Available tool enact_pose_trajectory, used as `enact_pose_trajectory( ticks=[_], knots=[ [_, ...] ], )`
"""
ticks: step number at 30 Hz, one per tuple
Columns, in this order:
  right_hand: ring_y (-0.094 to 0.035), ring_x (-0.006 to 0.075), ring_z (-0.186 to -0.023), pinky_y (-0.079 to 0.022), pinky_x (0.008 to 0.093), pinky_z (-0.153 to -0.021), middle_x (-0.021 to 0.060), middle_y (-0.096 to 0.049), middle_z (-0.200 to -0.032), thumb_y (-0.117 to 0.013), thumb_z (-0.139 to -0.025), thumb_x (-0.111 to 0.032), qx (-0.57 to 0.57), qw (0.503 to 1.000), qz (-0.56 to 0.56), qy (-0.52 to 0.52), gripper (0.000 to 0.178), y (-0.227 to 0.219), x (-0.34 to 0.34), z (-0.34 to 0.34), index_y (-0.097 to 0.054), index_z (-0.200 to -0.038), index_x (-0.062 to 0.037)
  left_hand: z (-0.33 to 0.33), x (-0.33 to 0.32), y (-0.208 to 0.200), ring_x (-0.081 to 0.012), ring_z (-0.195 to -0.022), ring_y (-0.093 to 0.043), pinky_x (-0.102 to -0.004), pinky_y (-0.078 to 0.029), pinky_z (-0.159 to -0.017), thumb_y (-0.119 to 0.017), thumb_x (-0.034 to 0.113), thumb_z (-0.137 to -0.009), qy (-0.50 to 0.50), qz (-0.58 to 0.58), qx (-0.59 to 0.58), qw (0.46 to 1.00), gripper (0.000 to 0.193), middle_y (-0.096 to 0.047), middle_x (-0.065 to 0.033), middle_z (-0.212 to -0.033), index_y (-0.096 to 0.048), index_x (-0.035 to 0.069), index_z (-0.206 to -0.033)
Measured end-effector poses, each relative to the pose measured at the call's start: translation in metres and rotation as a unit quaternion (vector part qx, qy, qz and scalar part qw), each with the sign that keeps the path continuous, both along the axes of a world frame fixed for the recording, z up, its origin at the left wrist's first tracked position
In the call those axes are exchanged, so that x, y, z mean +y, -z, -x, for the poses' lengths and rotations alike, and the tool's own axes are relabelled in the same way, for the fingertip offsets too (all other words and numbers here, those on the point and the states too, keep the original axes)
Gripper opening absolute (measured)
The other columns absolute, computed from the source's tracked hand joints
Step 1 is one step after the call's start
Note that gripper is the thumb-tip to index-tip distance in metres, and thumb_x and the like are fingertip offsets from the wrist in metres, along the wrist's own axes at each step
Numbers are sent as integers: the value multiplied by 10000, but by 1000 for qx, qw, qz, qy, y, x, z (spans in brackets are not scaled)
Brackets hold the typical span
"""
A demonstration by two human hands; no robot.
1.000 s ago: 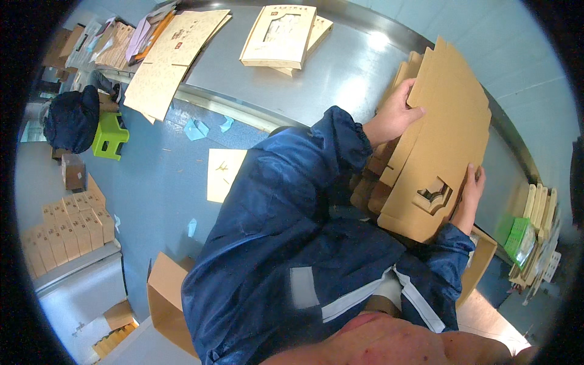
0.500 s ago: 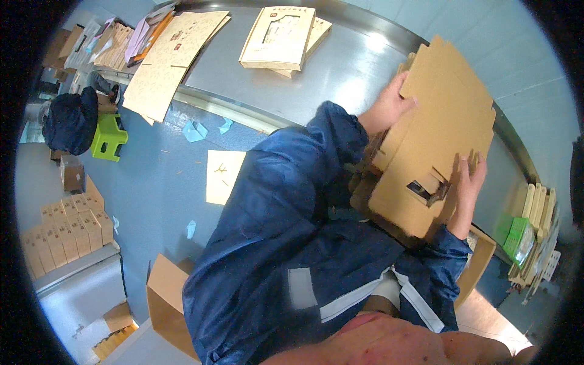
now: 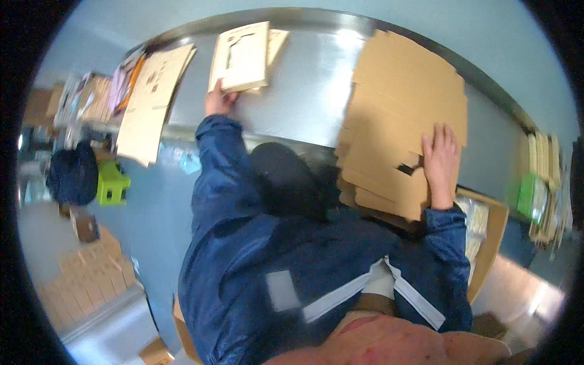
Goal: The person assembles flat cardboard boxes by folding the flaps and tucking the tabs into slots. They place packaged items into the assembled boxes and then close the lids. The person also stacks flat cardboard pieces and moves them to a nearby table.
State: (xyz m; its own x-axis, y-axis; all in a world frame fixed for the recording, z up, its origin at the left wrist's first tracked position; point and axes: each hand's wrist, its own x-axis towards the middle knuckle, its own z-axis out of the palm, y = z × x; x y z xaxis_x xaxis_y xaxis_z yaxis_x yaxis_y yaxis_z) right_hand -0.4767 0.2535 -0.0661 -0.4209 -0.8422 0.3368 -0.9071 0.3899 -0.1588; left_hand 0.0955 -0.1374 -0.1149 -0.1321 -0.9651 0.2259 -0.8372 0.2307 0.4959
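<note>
My left hand (image 3: 220,101) grips the near left corner of a flat cream box (image 3: 248,55) with a cut-out in its top. Under that box, another cream box (image 3: 277,47) juts out to the right. On the right, my right hand (image 3: 441,159) lies with fingers stretched out on a pile of flat brown die-cut cardboard blanks (image 3: 389,115). A small cut-out opening shows in the top blank beside this hand. The pile rests on the metal table (image 3: 304,91), its near end toward my body.
Printed cream sheets (image 3: 155,91) overhang the table edge at left. An open carton (image 3: 496,243) with wrapped packs stands at my right. A green stool (image 3: 112,182) and rows of brown boxes (image 3: 91,277) are at left. Upright cream panels (image 3: 541,158) stand far right.
The raised cardboard blanks have come down onto the table. My left hand has let go of them and moved left to the cream box; my right hand has flattened on the top blank.
</note>
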Motion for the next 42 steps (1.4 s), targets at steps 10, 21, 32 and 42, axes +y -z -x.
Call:
enact_pose_trajectory(
  ticks=[10,21,32,42],
  knots=[
    [-400,396,-1369,-331,503,-1134,232,-467,-1441,-664,-903,-408,-149,984,98,-14,614,-18,38,13,-513,-1368,-36,167,156,-121,-186,-966,-603,-337,-522,-817,-632,162,-959,38,-160,532,830,473,-620,-91,-1146,-483,34,-1389],
    [-589,363,-1168,-472,450,-985,259,-567,-1295,-627,-951,-435,-113,980,164,6,673,-129,85,3,-443,-1394,36,280,378,-190,-176,-1066,-583,-291,-463,-940,-692,132,-891,324,-347,286,832,640,-602,-111,-1237,-453,30,-1475],
    [-684,334,-708,-541,435,-691,238,-668,-969,-681,-910,-426,-391,892,225,-25,522,-145,96,-30,-556,-1126,32,319,366,-214,-208,-1222,-526,-340,-422,-1037,-534,179,-1032,482,-429,191,740,545,-558,-142,-1339,-338,17,-1514],
    [-534,338,-999,-446,438,-857,153,-559,-1027,-718,-842,-321,-122,940,306,-85,423,-140,82,-75,-600,-1100,-6,305,422,-175,-105,-869,-508,-243,-416,-772,-532,175,-1022,342,-283,278,852,544,-554,-33,-1006,-348,3,-1505]
  ],
)
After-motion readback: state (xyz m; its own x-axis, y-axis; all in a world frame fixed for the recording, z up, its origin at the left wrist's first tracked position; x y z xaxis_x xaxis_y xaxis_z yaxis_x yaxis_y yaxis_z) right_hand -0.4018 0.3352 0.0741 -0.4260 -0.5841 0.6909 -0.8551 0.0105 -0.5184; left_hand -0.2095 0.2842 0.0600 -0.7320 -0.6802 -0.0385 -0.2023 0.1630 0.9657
